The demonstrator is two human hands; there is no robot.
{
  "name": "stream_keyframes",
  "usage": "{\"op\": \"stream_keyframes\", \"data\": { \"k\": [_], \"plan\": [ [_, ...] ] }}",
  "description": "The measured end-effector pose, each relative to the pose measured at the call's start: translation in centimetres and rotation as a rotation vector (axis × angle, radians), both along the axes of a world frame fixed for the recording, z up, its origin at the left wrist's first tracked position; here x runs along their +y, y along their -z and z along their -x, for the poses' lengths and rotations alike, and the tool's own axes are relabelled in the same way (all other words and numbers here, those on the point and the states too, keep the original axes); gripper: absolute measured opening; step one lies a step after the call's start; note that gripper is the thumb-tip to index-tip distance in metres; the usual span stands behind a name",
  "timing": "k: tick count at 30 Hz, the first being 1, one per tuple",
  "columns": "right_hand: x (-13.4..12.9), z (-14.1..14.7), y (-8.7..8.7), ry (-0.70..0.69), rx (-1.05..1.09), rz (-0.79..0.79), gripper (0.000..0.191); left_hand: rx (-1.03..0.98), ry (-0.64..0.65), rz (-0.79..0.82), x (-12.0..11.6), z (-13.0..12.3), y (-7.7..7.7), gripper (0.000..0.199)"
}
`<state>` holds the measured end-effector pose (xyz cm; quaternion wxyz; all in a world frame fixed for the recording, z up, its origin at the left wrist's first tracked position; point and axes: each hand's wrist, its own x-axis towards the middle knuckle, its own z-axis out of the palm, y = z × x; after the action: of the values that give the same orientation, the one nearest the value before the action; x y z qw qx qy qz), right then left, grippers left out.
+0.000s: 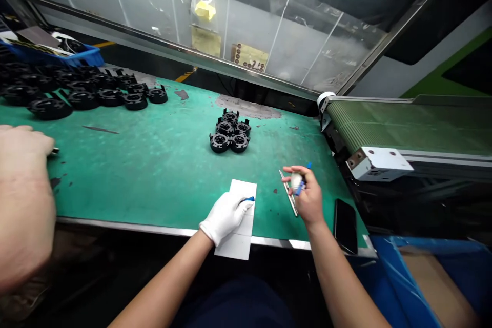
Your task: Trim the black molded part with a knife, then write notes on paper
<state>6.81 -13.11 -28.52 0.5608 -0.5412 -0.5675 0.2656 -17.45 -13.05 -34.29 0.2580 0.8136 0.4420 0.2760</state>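
My left hand, in a white glove, rests on a strip of white paper that hangs over the table's front edge. Its thumb and fingers are pinched on a small blue piece, most of which is hidden. My right hand, bare, is curled around a white-and-blue, pen-like thing; blur hides its exact kind. A thin, light-coloured strip lies beside those fingers. Several round black plastic parts with upright clips stand in a cluster beyond both hands.
More black parts crowd the far left, before a blue bin. Another person's arm reaches in at left. A phone lies near the right edge. A green conveyor belt and a blue-lined box are at right.
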Motion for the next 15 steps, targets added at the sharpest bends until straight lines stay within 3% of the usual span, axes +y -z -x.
{"op": "stream_keyframes", "data": {
  "k": [4, 7, 15],
  "plan": [
    [0.5, 3.5, 3.3, -0.117, -0.268, -0.018, 0.063, -0.006, 0.013, 0.017, 0.0, 0.0, 0.2, 0.03],
    [0.5, 5.1, 4.7, -0.148, -0.402, -0.058, 0.069, -0.008, 0.024, 0.018, 0.0, 0.0, 0.2, 0.03],
    [-0.5, 5.3, 5.4, -0.007, -0.536, -0.121, 0.067, 0.002, 0.005, 0.03, -0.1, -0.1, 0.2, 0.031]
  ]
}}
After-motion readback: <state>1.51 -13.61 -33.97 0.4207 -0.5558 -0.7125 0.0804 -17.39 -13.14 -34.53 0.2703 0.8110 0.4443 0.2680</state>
